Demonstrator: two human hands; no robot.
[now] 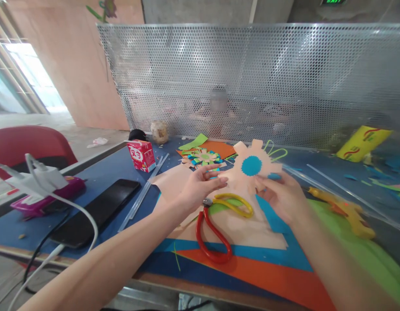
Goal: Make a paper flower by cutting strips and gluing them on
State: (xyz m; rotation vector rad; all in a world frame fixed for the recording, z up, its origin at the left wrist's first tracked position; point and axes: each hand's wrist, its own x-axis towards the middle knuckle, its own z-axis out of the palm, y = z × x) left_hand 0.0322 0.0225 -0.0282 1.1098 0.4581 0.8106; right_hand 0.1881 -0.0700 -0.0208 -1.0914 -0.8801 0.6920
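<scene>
My right hand (282,195) pinches the lower edge of a peach paper flower (239,166) with a round blue centre, held up above the table. To its left, my left hand (200,188) has its thumb and fingers apart, with nothing plainly held in them. Below both hands lies a pair of scissors (216,235) with one red and one yellow handle loop, resting on peach paper sheets (252,235). Behind the left hand sits a layered green, blue and peach paper flower (204,156). Green paper loops (277,152) show behind the held flower.
A yellow glue gun (349,211) lies at right on green paper (355,255). Clear glue sticks (143,192) and a phone (96,214) on a cable lie left, near a power strip (47,194) and a pink box (141,155). A perforated metal screen (193,60) stands behind.
</scene>
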